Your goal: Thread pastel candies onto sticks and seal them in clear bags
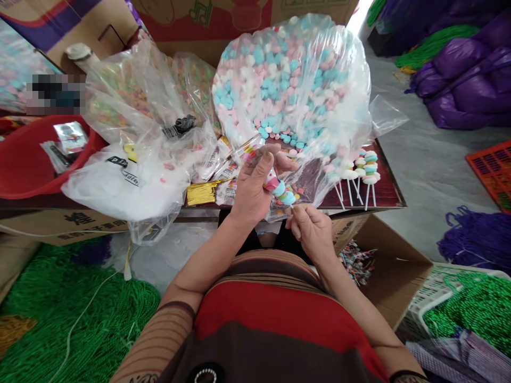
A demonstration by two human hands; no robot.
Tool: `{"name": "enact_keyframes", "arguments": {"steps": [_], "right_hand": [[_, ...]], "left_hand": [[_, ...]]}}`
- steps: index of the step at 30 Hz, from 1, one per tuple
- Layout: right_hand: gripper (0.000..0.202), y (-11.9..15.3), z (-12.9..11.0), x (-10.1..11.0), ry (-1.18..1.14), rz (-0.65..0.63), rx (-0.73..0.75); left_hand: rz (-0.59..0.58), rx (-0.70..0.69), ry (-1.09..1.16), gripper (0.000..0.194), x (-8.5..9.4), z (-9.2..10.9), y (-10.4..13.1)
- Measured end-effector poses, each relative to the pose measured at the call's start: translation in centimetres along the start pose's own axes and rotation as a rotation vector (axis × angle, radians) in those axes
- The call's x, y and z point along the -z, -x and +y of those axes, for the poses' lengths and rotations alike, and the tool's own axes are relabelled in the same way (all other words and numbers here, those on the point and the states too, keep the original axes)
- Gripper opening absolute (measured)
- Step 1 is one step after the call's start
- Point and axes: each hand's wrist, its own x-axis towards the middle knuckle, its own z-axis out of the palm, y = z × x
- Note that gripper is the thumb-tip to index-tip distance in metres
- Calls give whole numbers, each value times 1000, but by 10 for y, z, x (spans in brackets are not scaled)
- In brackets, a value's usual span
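Observation:
A stack of blue and pink candies on a stick, partly inside a clear printed wrapper, is held between my two hands over the table's front edge. My left hand is closed around the wrapper and the upper part of the stack, thumb on top. Lower and to the right, my right hand pinches the stick just below the blue candies. Behind them lies a large clear bag of pink, white and blue candies. Several finished-looking candy sticks rest at the table's right end.
Gold twist ties and a white plastic bag lie left of my hands, with a red basin farther left. An open cardboard box holding wrapped sticks stands below right. Green cords cover the floor at left.

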Motion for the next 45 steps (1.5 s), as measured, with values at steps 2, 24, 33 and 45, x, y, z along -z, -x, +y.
{"name": "enact_keyframes", "arguments": {"steps": [2, 24, 33, 45], "right_hand": [[46, -2, -4, -2, -163, -114, -121], [32, -7, 21, -7, -297, 147, 6], [24, -10, 36, 0, -10, 241, 177], [36, -11, 32, 4, -63, 37, 68]], "left_hand": [[-16, -7, -3, 10, 1, -4, 2], [-317, 58, -57, 73, 21, 18, 1], [32, -14, -80, 17, 1, 29, -7], [64, 4, -55, 14, 1, 19, -8]]}}
